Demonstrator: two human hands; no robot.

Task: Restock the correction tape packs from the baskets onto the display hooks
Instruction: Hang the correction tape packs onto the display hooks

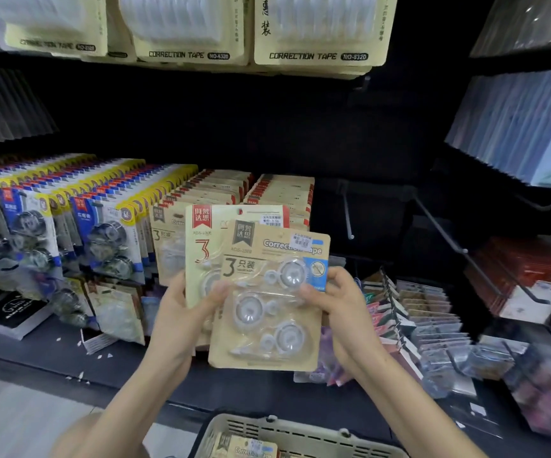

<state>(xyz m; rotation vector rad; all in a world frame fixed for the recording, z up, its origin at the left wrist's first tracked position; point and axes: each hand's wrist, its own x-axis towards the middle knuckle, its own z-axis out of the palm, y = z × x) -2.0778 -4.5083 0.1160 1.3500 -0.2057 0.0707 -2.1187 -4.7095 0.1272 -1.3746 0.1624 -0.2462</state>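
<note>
Nearest the camera, a grey slotted basket [300, 424] sits below the front pack, with one more correction tape pack [251, 450] lying inside it. Front pack [267, 328]: a kraft card bearing three clear tape dispensers under a blister, which I hold upright at mid-frame. Right grip [343, 305]: my thumb lies on the face and my fingers curl behind the front pack's right edge. Left grip [181, 312]: curled round the second pack [201, 246], which stands directly behind the front pack and shows above and to its left; my thumb crosses its face, the tip touching the front pack's left edge. Behind the front pack, rows of like kraft packs [280, 193] hang on the display. Left of it hang blue-and-yellow packs [102, 226]. Right of it, metal hooks [439, 223] jut from the dark panel. Above it hang larger cream packs [317, 28] printed CORRECTION TAPE.
</note>
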